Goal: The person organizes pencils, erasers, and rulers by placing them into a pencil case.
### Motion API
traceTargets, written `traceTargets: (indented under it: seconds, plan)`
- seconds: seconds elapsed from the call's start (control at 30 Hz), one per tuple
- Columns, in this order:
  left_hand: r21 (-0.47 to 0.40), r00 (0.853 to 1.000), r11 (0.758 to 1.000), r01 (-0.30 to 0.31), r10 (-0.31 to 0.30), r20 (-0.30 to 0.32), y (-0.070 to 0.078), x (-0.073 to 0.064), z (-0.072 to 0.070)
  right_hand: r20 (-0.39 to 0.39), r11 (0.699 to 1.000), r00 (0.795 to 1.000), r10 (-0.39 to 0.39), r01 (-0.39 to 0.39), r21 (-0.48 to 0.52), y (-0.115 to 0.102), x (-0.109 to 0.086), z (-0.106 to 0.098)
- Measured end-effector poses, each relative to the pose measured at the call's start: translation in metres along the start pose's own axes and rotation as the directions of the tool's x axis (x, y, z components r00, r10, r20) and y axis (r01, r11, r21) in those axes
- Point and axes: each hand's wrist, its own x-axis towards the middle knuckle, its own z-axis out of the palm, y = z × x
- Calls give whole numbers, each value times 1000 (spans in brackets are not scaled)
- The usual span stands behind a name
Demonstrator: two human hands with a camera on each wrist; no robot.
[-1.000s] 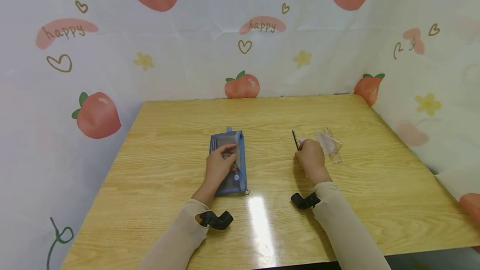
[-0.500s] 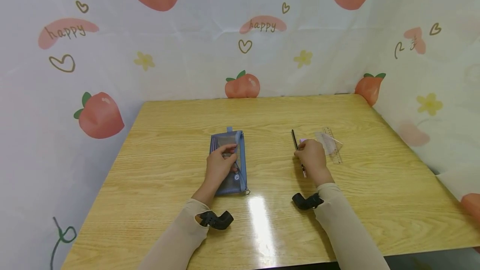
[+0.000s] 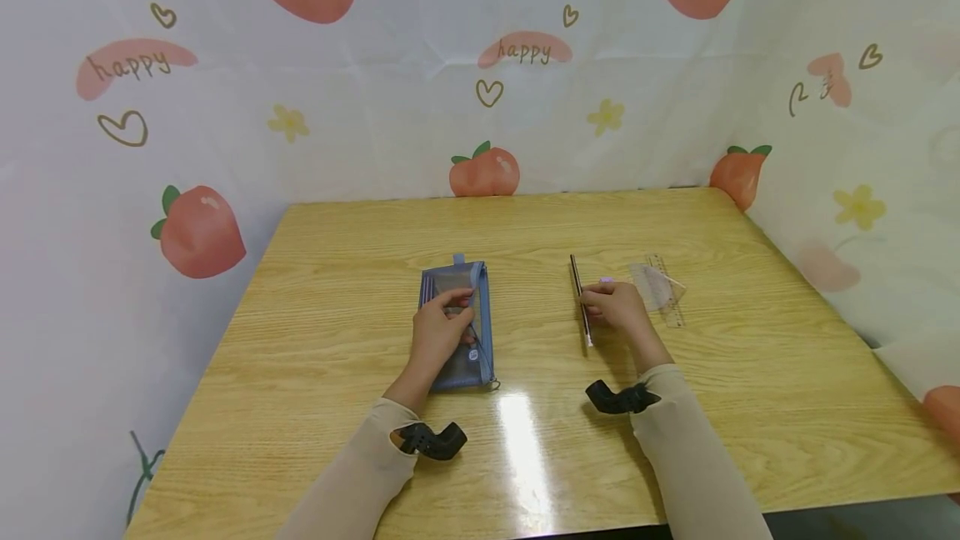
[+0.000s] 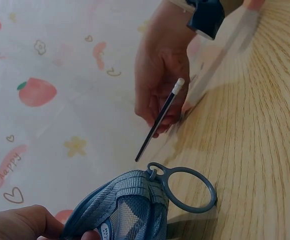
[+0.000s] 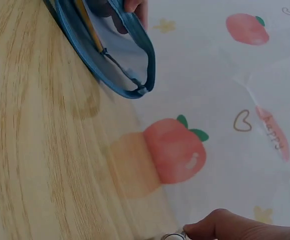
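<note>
A blue mesh zip pouch (image 3: 459,369) lies lengthwise on the table, its zipped side gaping. My left hand (image 3: 441,330) pinches the edge of that opening between thumb and fingers. In the right wrist view a yellowish stick (image 5: 89,25) shows inside the pouch (image 5: 150,65). To the right, my right hand (image 3: 622,308) pinches a dark pencil (image 3: 576,275) with a white eraser end. Seen from the left wrist, this pencil (image 4: 154,128) slants above the tabletop, eraser end up. A blue ring (image 4: 194,208) hangs from the pouch's zip end.
Right of my right hand lie a clear set square (image 3: 649,283) and a clear ruler (image 3: 675,313), overlapping. A small purple object (image 3: 606,280) peeks out behind that hand. A printed cloth (image 3: 390,107) stands along the table's (image 3: 315,407) back and right sides.
My right hand has lifted the pencil and shifted it slightly left, away from the purple object. My left hand and the pouch stay in place.
</note>
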Motion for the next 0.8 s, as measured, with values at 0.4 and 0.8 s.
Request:
traceTargets:
  seconds: [0.4, 0.8]
  plan:
    - [-14, 1000, 1000, 3, -3, 1, -1, 0, 0, 55, 961, 998, 42, -56, 271, 6, 7, 8]
    - [-23, 1000, 1000, 2, -2, -2, 0, 0, 0, 78, 950, 997, 26, -49, 309, 2, 7, 19]
